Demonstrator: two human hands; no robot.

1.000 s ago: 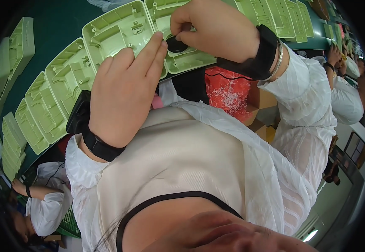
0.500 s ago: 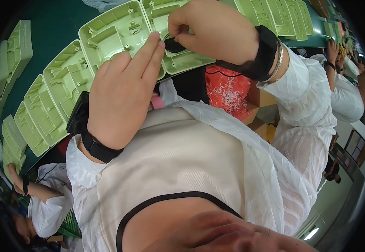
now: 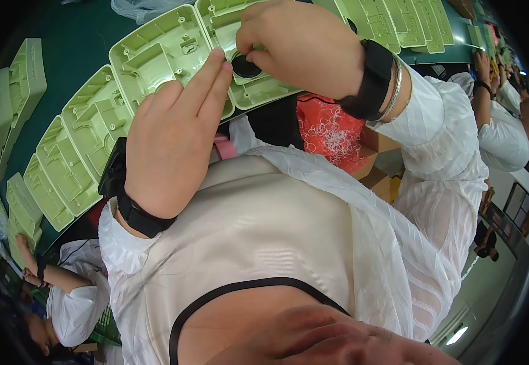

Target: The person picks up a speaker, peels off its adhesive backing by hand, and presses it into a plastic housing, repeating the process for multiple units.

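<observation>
A row of light green plastic housings (image 3: 158, 50) with ribs and screw posts lies in front of me. One housing (image 3: 258, 94), under my hands, has a black round part (image 3: 246, 66) in it. My right hand (image 3: 304, 45) is curled over this housing, with thumb and finger pinched at the black part's edge. My left hand (image 3: 170, 137) lies across the neighbouring housings' near side. Its index and middle fingers stretch out, their tips beside the black part. Both wrists wear black bands. The underside of my right fingers is hidden.
More green housings (image 3: 392, 24) line the table (image 3: 73, 45) to the right, others stand at far left. A clear plastic bag (image 3: 146, 7) lies at the back. Below the table edge is a red bag (image 3: 331, 134) with white rings. Co-workers sit at both sides.
The hands and housings sit slightly further left in view. My right hand keeps its pinch at the black part, and more of that part now shows. My left hand has hardly moved.
</observation>
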